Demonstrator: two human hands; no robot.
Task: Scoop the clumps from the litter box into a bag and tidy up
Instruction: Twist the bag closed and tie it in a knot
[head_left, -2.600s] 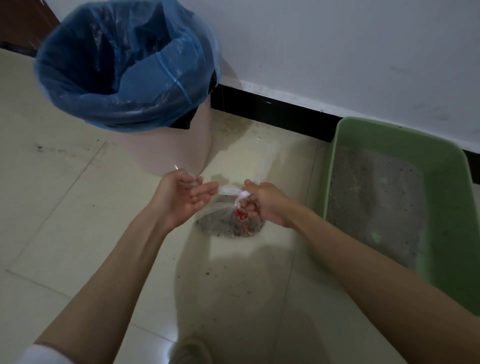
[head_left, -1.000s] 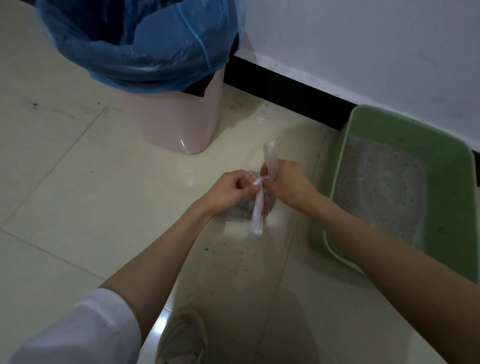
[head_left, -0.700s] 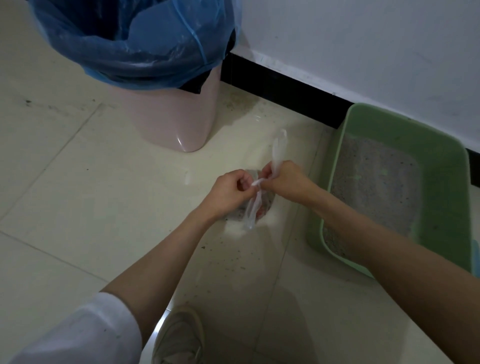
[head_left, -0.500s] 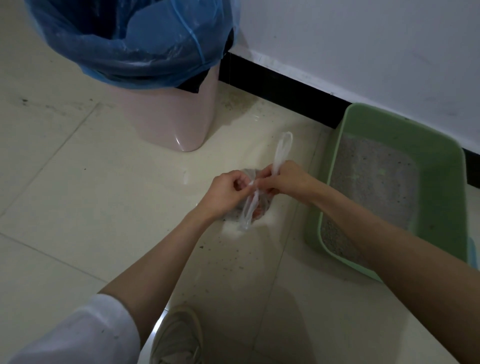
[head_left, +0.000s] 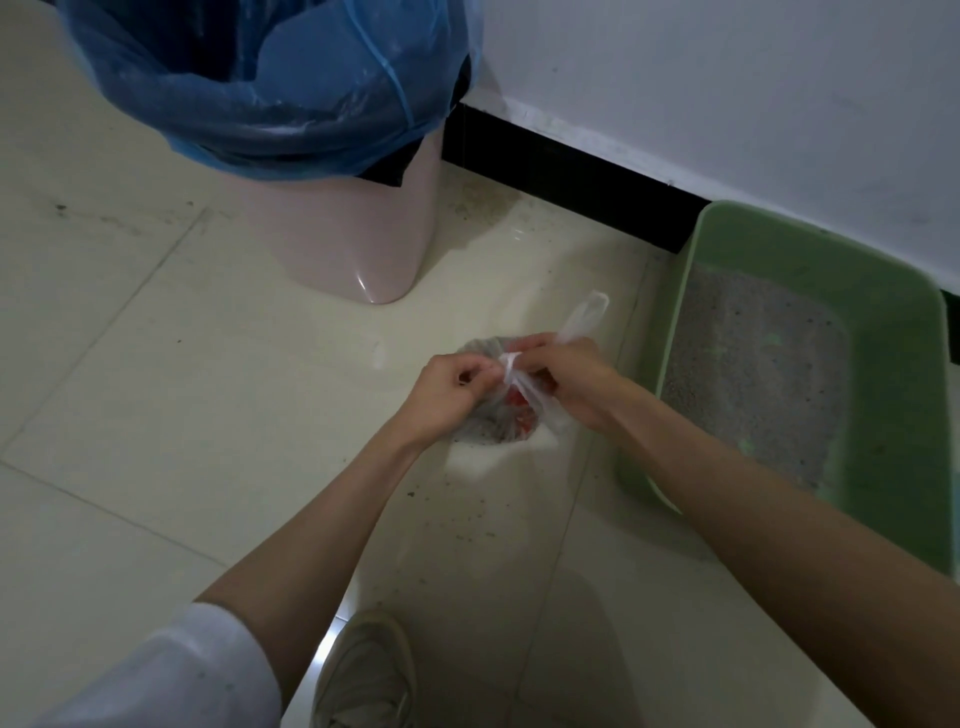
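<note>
A small clear plastic bag (head_left: 501, 423) of grey litter clumps with red print sits on the tiled floor. My left hand (head_left: 449, 392) pinches one bag handle at the knot. My right hand (head_left: 566, 379) grips the other handle, whose loose end (head_left: 584, 317) sticks up behind my fingers. The green litter box (head_left: 893, 364) lies to the right against the wall, with grey litter (head_left: 753, 374) spread inside it.
A pink waste bin (head_left: 337, 244) lined with a blue bag (head_left: 280, 98) stands at the upper left, by the black skirting board (head_left: 566, 182). Scattered litter grains dot the floor (head_left: 467, 519) below the bag. My shoe (head_left: 363, 675) shows at the bottom.
My hands came close together over the bag and crossed its handles into a knot. The bag now rests lower on the floor, and the view shifted slightly.
</note>
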